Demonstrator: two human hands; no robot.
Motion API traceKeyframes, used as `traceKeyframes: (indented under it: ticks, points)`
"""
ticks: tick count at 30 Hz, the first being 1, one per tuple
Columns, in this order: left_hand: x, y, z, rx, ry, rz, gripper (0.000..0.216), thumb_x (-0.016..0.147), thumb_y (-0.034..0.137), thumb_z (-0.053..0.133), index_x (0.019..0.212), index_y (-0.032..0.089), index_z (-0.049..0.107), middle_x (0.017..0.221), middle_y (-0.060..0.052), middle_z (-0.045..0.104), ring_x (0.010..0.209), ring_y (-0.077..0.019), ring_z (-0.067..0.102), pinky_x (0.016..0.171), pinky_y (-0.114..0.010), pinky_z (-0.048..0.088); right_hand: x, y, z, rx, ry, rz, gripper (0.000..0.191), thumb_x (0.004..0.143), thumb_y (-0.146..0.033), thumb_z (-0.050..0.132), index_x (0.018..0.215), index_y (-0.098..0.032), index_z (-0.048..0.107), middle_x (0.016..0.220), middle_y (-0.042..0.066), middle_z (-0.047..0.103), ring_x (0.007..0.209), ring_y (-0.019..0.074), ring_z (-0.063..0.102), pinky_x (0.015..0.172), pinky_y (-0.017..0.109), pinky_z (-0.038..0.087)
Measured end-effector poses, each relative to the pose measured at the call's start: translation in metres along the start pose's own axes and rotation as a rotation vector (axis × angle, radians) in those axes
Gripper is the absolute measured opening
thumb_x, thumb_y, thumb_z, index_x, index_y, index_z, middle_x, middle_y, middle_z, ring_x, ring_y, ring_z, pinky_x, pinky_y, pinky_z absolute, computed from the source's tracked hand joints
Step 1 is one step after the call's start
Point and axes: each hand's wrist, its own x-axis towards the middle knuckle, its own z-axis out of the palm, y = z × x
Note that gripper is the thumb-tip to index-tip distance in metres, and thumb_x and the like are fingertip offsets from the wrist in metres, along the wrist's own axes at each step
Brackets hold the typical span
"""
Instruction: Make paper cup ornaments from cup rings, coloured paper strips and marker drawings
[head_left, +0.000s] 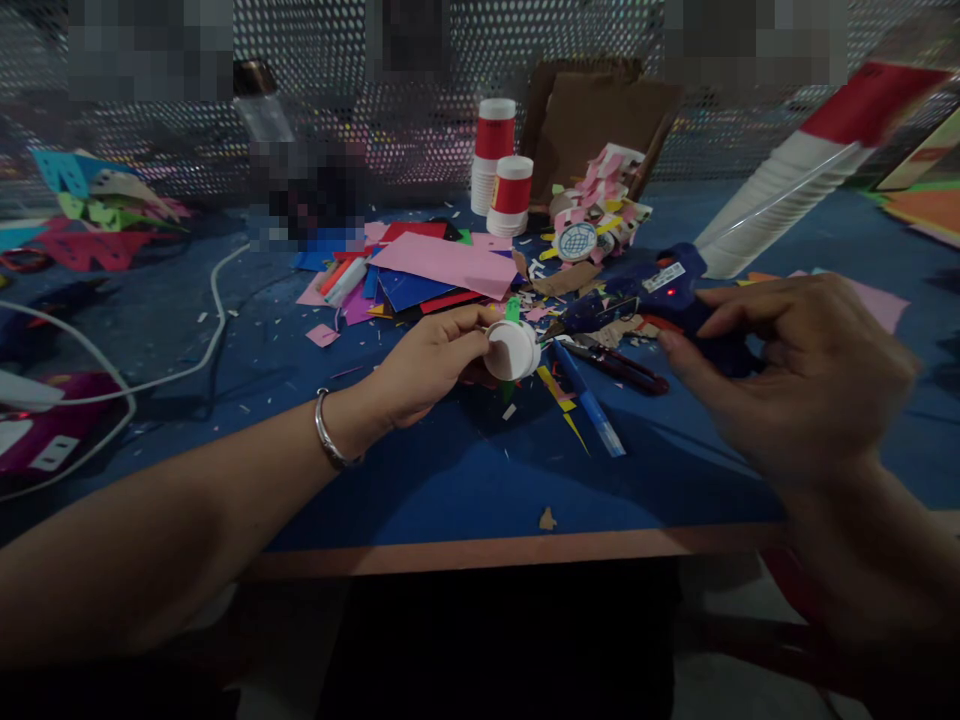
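Note:
My left hand pinches a small white paper cup with its round end turned up towards me. Bits of green paper stick out at the cup's edge. In my right hand is a dark blue glue gun with a small red light glowing on its side. Its nozzle points left and comes close to the cup's right edge; whether they touch I cannot tell. Below the gun lie dark red-handled scissors and a blue marker.
Coloured paper sheets are piled mid-table among scraps. Behind stand stacked red-and-white cups, a decorated paper craft and cardboard. A long cup stack leans at right. A white cable crosses the left side.

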Motion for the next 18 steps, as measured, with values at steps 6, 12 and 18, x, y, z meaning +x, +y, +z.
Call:
traceKeyframes:
  ticks: [6, 12, 18]
  points:
    - [-0.0003, 0.0017, -0.0028, 0.029, 0.013, 0.014, 0.016, 0.082, 0.014, 0.064, 0.094, 0.017, 0.074, 0.090, -0.003, 0.074, 0.077, -0.0132, 0.069, 0.072, -0.026, 0.059, 0.0022, -0.0011, -0.0003, -0.024, 0.013, -0.028, 0.024, 0.084, -0.033, 0.083, 0.083, -0.026, 0.060, 0.085, 0.003, 0.079, 0.082, 0.0287, 0.078, 0.078, 0.046, 0.060]
    - [-0.0053, 0.0072, -0.0029, 0.074, 0.055, 0.093, 0.016, 0.084, 0.016, 0.068, 0.098, 0.017, 0.076, 0.101, -0.005, 0.077, 0.082, -0.0144, 0.071, 0.067, -0.024, 0.059, 0.0036, -0.0020, -0.0021, -0.046, 0.017, -0.050, 0.024, 0.083, -0.030, 0.083, 0.083, -0.026, 0.060, 0.086, 0.004, 0.079, 0.080, 0.0294, 0.077, 0.076, 0.047, 0.058]
    - [-0.0042, 0.0084, -0.0015, -0.100, 0.068, -0.038, 0.012, 0.086, 0.012, 0.065, 0.095, 0.016, 0.073, 0.089, -0.005, 0.076, 0.074, -0.0145, 0.071, 0.071, -0.028, 0.063, 0.0013, -0.0020, -0.0020, -0.003, 0.061, 0.038, 0.027, 0.078, -0.030, 0.086, 0.084, -0.025, 0.061, 0.086, 0.005, 0.078, 0.086, 0.0335, 0.079, 0.076, 0.047, 0.059]
